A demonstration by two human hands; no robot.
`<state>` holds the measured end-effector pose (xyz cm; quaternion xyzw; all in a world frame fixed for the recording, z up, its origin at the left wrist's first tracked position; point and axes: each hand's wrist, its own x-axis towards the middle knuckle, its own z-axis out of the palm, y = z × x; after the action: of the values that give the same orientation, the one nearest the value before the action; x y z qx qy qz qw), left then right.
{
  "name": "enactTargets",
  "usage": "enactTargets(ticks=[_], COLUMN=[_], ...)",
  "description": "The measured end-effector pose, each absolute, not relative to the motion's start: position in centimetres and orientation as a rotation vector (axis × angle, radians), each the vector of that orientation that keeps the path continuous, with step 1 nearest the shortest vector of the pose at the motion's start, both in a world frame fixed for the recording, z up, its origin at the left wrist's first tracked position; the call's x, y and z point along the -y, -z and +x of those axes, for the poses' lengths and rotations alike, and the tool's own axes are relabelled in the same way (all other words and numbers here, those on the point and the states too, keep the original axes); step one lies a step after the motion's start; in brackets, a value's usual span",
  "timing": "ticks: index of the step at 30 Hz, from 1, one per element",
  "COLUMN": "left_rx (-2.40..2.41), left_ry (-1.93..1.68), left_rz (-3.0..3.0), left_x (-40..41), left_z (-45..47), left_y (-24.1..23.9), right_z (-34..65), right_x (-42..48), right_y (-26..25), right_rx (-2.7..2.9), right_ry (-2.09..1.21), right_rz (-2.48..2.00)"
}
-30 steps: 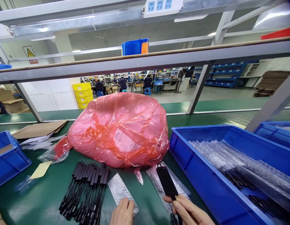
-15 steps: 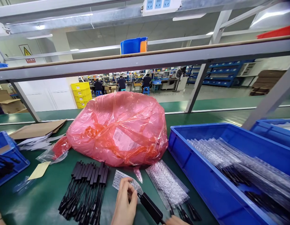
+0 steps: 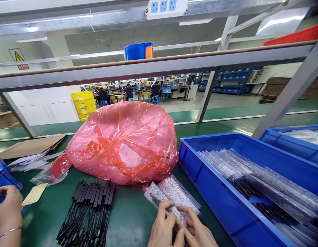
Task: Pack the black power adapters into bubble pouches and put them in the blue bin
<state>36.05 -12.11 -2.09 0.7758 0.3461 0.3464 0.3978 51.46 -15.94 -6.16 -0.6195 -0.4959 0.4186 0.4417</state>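
A pink plastic bag (image 3: 122,144) sits beside a blue bin (image 3: 200,164).

Hidden and cut off at the bench

Both hands, left (image 3: 164,230) and right (image 3: 197,231), run off the bottom edge, wrists unseen; their fingers cover the near end of the bubble sleeve (image 3: 174,197), so what is inside cannot be told. A co-worker's hand (image 3: 8,214) is blurred and cut at the left edge. The bag (image 3: 122,144) hides its contents; its label is unreadable. Bin (image 3: 225,192) runs off frame right.
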Motion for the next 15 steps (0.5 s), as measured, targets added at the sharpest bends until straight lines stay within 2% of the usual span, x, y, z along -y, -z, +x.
enactTargets(ticks=[6, 12, 15], left_rx=[-0.874, -0.915, -0.938], left_ry=[-0.776, -0.906, -0.995], left_rz=[1.906, 1.801, 1.696], left_x=[9.3, 7.7, 7.2], left_z=[34.8, 35.0, 35.5], left_y=[0.1, 2.0, 3.6], right_z=[53.7, 58.1, 59.1], right_x=[15.4, 12.6, 9.3], right_y=[5.8, 3.3, 3.6], right_rx=[1.404, 1.539, 1.532], right_ry=[-1.06, -0.529, -0.425], right_rz=[-1.674, -1.823, -1.939])
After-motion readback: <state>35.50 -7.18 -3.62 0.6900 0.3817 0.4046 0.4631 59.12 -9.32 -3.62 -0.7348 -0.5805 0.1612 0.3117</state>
